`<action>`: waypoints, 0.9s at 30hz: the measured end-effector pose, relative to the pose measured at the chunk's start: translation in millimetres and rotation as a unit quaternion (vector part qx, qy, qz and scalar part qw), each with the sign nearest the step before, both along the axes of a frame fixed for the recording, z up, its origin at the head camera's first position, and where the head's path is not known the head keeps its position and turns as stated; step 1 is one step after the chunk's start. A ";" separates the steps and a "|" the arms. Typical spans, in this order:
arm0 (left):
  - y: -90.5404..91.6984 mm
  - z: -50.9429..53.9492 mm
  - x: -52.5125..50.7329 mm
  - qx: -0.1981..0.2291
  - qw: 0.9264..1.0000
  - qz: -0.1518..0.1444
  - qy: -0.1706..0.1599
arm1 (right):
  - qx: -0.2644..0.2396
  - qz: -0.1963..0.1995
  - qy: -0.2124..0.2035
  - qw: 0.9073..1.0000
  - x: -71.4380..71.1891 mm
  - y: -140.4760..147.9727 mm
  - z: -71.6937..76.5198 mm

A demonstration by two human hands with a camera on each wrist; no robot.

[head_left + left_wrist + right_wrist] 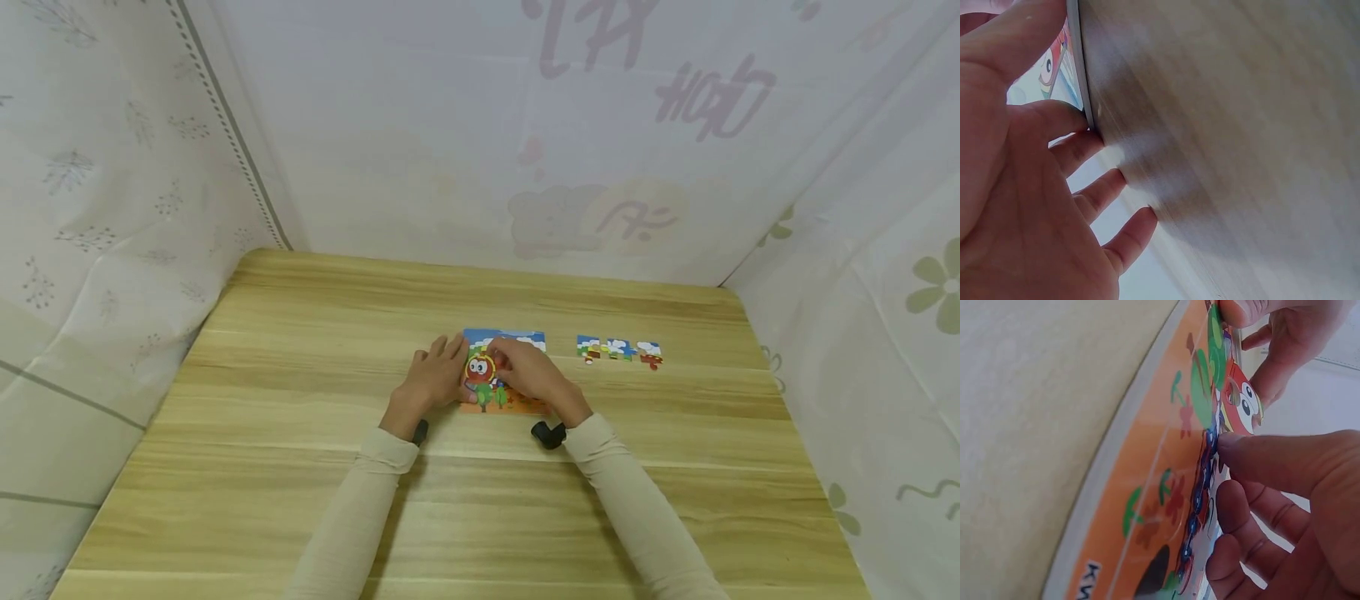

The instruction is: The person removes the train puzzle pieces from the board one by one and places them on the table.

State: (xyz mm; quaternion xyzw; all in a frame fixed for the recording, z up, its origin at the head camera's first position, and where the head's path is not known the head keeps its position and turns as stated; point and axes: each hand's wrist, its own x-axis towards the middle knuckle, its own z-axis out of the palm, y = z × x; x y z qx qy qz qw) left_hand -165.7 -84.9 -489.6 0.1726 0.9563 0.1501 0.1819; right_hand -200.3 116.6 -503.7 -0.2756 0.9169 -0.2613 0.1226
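Observation:
A picture puzzle board (491, 407) lies flat on the table. My left hand (435, 373) rests at its left side, thumb over the board's edge (1079, 56) and other fingertips on the tabletop. Over the middle of the board, my right hand (531, 369) has its thumb and curled fingers at a puzzle piece with a red face and big eyes (1242, 403). That piece tilts up from the surface in the right wrist view; the right index fingertip is hidden. Green trees and an orange ground (1147, 450) show on the board.
Right of the board, three loose puzzle pieces (588, 347) lie in a row on the wooden table (465, 517). Patterned white cloth (390, 150) hangs behind the table and at both sides. A black object (548, 435) shows beside my right wrist.

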 end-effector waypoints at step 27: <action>-0.7 1.8 -0.7 0.008 1.000 0.005 -0.007 | -0.050 -0.042 -0.029 0.997 -0.5 37.3 -2.0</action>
